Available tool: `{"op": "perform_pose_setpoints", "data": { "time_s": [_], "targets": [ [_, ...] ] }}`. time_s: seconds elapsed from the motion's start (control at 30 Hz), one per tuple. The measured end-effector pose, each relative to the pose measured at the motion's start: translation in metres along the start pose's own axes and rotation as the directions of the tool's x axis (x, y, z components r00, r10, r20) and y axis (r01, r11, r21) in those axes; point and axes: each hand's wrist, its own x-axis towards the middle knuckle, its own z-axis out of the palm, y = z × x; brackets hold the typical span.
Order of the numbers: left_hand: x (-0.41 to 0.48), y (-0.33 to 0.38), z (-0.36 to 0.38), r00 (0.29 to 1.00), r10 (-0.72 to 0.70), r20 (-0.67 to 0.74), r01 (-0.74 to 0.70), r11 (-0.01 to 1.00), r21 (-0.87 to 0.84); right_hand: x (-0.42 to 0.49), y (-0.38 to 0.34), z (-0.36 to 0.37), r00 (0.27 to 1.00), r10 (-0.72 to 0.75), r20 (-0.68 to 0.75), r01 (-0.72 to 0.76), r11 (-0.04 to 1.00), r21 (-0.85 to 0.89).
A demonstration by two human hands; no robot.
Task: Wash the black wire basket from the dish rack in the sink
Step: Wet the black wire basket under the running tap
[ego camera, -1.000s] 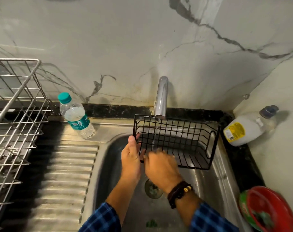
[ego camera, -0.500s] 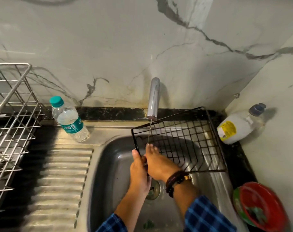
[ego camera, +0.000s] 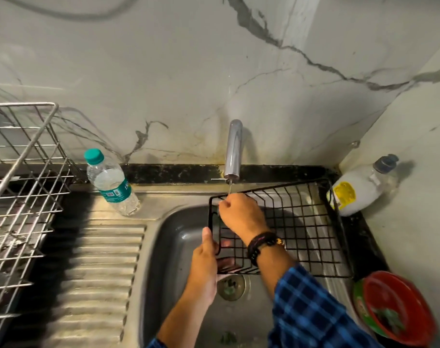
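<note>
Basket [ego camera: 301, 229] long axis left-right (tilted) | left hand [ego camera: 205, 262] grips end | right hand [ego camera: 241, 214] pinches rim

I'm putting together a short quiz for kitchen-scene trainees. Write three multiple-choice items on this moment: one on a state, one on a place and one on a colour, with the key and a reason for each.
1. How is the black wire basket held?
A. by both hands, over the sink
B. by one hand, over the wall
C. by no hand, flat in the sink

2. Where is the water bottle?
A. inside the basket
B. on the sink ledge, left of the tap
C. on top of the tap

3. What colour is the bottle's cap?
A. red
B. black
C. teal

Key:
1 A: the left hand grips the basket's near corner and the right hand holds its far rim under the tap.
2 B: the bottle sits on the steel ledge, apart from the basket.
3 C: the cap is plainly teal.
</note>
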Motion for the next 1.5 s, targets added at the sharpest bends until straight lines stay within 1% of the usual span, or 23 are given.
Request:
{"op": "perform_pose_setpoints", "data": {
  "time_s": [0.13,0.2,0.27,0.33,0.4,0.5,0.6,0.67,0.73,0.8,0.83,0.93,0.97,1.0,1.03,1.07,1.13,1.23,1.33,1.4,1.43,1.47,1.5],
  "targets": [
    [-0.012,0.017,-0.019,0.998,0.039,-0.045,-0.023,0.952,0.306,-0.009,0.024,0.004,0.983,0.180,-0.021,-0.175,0.971,0.161],
    [-0.017,0.025,-0.029,0.999,0.036,0.013,-0.037,0.868,0.496,-0.015,0.037,0.004,0.970,0.238,0.051,-0.243,0.960,0.136],
    [-0.023,0.032,-0.035,0.999,0.008,0.047,-0.036,0.792,0.610,-0.016,0.045,0.009,0.954,0.240,0.180,-0.260,0.961,0.094],
    [-0.029,0.039,-0.037,0.999,-0.003,0.044,-0.025,0.787,0.617,-0.014,0.044,0.018,0.949,0.174,0.263,-0.213,0.969,0.128],
    [-0.035,0.048,-0.039,0.999,0.034,0.020,-0.039,0.799,0.600,-0.010,0.034,0.024,0.954,0.050,0.296,-0.129,0.958,0.255],
    [-0.034,0.061,-0.044,0.997,0.065,-0.039,-0.035,0.852,0.522,-0.002,0.010,0.023,0.921,-0.123,0.369,-0.054,0.899,0.434],
    [-0.032,0.060,-0.051,0.995,0.054,-0.086,-0.011,0.900,0.436,0.008,0.000,0.015,0.843,-0.188,0.504,-0.128,0.840,0.528],
    [-0.032,0.057,-0.060,0.989,0.040,-0.144,0.014,0.934,0.357,0.012,0.010,0.003,0.839,-0.105,0.535,-0.228,0.824,0.519],
    [-0.034,0.051,-0.073,0.982,0.001,-0.187,0.043,0.971,0.233,0.016,0.035,-0.007,0.910,0.106,0.400,-0.301,0.833,0.465],
    [-0.035,0.046,-0.084,0.977,-0.035,-0.210,0.063,0.990,0.127,0.018,0.059,-0.013,0.959,0.245,0.139,-0.264,0.954,0.139],
    [-0.034,0.044,-0.087,0.974,-0.046,-0.220,0.068,0.993,0.096,0.018,0.063,-0.011,0.970,0.239,0.042,-0.239,0.971,0.003],
    [-0.031,0.039,-0.079,0.975,-0.073,-0.209,0.084,0.996,0.043,0.009,0.041,0.007,0.991,0.046,-0.127,-0.058,0.994,-0.093],
    [-0.030,0.037,-0.075,0.977,-0.075,-0.198,0.085,0.995,0.043,0.006,0.028,0.014,0.998,-0.017,-0.064,0.011,0.996,-0.091],
    [-0.030,0.036,-0.070,0.980,-0.071,-0.186,0.082,0.995,0.053,0.004,0.015,0.022,0.995,-0.056,0.077,0.059,0.998,-0.027],
    [-0.030,0.034,-0.066,0.982,-0.066,-0.177,0.079,0.995,0.066,0.002,0.003,0.031,0.964,-0.064,0.257,0.044,0.996,0.082],
    [-0.030,0.033,-0.063,0.983,-0.060,-0.171,0.073,0.995,0.074,-0.001,-0.004,0.038,0.908,-0.054,0.415,-0.032,0.980,0.196],
    [-0.030,0.031,-0.061,0.983,-0.052,-0.174,0.065,0.996,0.068,0.005,0.001,0.038,0.849,0.038,0.527,-0.210,0.940,0.270],
    [-0.032,0.031,-0.067,0.982,-0.038,-0.183,0.042,0.999,0.019,0.016,0.033,0.020,0.860,0.187,0.474,-0.344,0.900,0.269],
    [-0.032,0.026,-0.067,0.981,0.050,-0.190,-0.036,0.996,0.080,0.023,0.060,-0.001,0.942,0.251,0.222,-0.270,0.961,0.063],
    [-0.034,0.027,-0.062,0.971,0.129,-0.202,-0.105,0.986,0.129,0.018,0.060,0.003,0.982,0.165,0.090,-0.155,0.981,-0.114],
    [-0.035,0.029,-0.059,0.962,0.172,-0.213,-0.145,0.980,0.134,0.014,0.058,0.008,0.997,0.073,0.013,-0.068,0.972,-0.225],
    [-0.037,0.032,-0.057,0.950,0.220,-0.223,-0.193,0.972,0.137,0.008,0.056,0.012,0.999,-0.040,-0.018,0.032,0.940,-0.340],
    [-0.039,0.036,-0.056,0.932,0.277,-0.232,-0.247,0.957,0.153,0.001,0.055,0.017,0.993,-0.111,0.036,0.116,0.899,-0.421]
  ]
}}
